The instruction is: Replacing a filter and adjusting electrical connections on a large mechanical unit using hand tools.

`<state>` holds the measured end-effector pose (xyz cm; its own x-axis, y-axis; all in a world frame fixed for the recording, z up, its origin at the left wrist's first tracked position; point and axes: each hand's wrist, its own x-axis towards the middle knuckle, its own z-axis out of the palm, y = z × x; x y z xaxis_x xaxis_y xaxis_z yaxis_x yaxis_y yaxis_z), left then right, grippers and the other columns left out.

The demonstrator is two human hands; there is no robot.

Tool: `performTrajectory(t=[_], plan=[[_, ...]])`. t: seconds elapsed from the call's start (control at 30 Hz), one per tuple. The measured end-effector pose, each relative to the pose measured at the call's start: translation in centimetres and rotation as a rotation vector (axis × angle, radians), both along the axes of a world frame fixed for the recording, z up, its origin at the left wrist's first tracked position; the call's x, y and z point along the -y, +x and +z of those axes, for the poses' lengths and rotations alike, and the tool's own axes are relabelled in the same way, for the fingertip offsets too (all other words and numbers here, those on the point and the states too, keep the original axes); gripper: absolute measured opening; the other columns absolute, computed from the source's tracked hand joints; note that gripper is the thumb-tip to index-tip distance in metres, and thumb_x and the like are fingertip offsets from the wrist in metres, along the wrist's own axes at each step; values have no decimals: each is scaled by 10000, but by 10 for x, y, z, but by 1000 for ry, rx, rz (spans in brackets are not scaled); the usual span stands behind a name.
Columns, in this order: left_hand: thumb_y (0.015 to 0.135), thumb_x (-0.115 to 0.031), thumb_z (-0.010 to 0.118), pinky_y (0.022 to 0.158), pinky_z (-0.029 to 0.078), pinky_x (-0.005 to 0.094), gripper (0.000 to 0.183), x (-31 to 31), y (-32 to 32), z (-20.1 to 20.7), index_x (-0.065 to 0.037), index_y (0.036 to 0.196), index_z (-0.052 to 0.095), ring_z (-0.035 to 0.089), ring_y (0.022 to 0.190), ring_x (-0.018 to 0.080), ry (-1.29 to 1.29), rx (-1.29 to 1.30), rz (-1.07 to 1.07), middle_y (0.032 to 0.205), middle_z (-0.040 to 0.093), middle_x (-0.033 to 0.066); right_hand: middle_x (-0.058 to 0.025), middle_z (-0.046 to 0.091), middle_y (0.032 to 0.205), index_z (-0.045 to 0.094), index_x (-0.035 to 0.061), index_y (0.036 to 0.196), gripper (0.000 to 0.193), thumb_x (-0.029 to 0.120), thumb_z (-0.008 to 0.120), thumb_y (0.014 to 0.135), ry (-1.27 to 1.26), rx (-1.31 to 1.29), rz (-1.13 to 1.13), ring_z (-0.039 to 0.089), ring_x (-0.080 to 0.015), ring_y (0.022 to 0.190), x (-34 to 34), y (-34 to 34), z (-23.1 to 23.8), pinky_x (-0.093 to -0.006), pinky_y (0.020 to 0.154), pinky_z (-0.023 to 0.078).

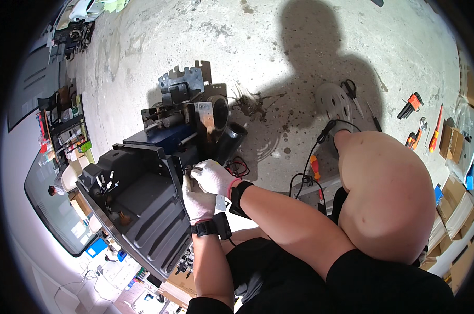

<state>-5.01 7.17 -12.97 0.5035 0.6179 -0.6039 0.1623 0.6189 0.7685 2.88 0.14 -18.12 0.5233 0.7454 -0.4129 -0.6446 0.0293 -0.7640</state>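
Observation:
Both my hands wear white gloves and meet at the side of a machine with a black plastic housing (152,212). My left hand (197,203) lies against the edge of the black frame (169,172), its fingers closed and partly hidden. Just above it, my right hand (214,177) has its fingertips pinched together. Whatever small part lies between the fingers is too hidden to name. Behind the housing, the machine shows a dark blue body (161,137), a notched metal plate (180,81) and a black cylinder (232,140).
Black-handled scissors (352,97), a hex key set (410,105), pliers (416,133) and an orange-red screwdriver (436,130) lie on the concrete floor (237,39) to the right. A black cable (320,136) runs by my shoe (335,104). Cardboard boxes (451,201) stand at the far right.

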Motion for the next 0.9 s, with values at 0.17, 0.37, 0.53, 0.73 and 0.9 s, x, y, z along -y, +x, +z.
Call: performTrajectory(t=[0.17, 0.37, 0.53, 0.73, 0.9], plan=[[997, -121, 533, 1094, 391, 315, 439, 7, 8, 2, -10, 1404, 412, 539, 1223, 201, 87, -52, -242, 1359, 542, 89, -215, 688, 859, 699, 3, 888, 267, 213, 540, 931, 43, 151, -96, 667, -395, 840, 8, 7, -5, -442, 733, 531], [993, -153, 561, 1061, 427, 323, 401, 14, 9, 3, -16, 1360, 475, 559, 1193, 193, 532, -267, -471, 1314, 576, 80, -206, 694, 885, 698, 0, 901, 284, 220, 521, 941, -2, 134, 5, 669, -388, 859, 8, 11, 3, -443, 759, 535], [986, -249, 599, 1003, 461, 355, 258, 9, 22, 10, -68, 1167, 626, 604, 1106, 206, -114, -45, 37, 1156, 664, 59, -189, 697, 868, 673, 22, 927, 240, 214, 530, 943, -203, 486, 46, 679, -367, 832, 7, 2, 14, -446, 710, 531], [978, -313, 612, 1012, 454, 369, 245, -16, 22, 6, -112, 1110, 656, 616, 1066, 208, -243, -59, 74, 1091, 682, 39, -161, 691, 791, 645, 43, 877, 517, 516, 457, 970, -99, 387, -230, 676, -313, 703, 16, -2, 11, -434, 607, 511], [968, -376, 615, 683, 482, 314, 266, -13, 23, 19, -146, 1092, 664, 576, 786, 156, -234, -162, -107, 971, 675, 20, -60, 568, 629, 596, 32, 790, 582, 558, 451, 994, 127, -702, 320, 503, -141, 464, 40, 20, 5, -275, 419, 377]])
